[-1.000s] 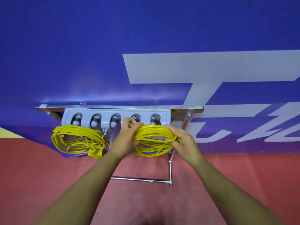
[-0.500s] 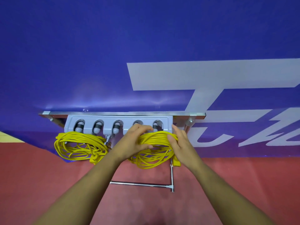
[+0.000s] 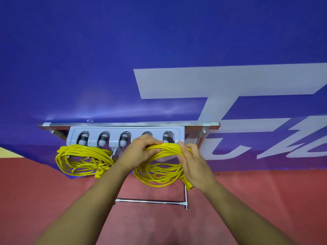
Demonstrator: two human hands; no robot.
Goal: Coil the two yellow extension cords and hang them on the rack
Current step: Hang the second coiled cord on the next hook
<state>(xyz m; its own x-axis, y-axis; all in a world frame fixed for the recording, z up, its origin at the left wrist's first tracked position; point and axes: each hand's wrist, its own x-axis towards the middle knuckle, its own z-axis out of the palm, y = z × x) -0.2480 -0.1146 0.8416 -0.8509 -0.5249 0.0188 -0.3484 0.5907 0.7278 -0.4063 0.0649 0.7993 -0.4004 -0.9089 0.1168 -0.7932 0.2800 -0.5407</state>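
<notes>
The second cord coil (image 3: 159,167) is held at the right pegs of the rack (image 3: 123,137), gripped on top by the left hand (image 3: 139,151) and at the side by the right hand (image 3: 192,165) (limp loops, judged to spill unless bunched).

The left forearm (image 3: 88,209) and right forearm (image 3: 242,214), both bare, reach from the near edge and converge toward the far middle. The left hand (image 3: 141,152) lies knuckles up, its fingers curled over the top strands of the yellow cord coil (image 3: 164,149). The right hand (image 3: 194,167), just to its right and apart from it, wraps its fingers round the coil's right side, with the index finger lifted straighter than the rest.
</notes>
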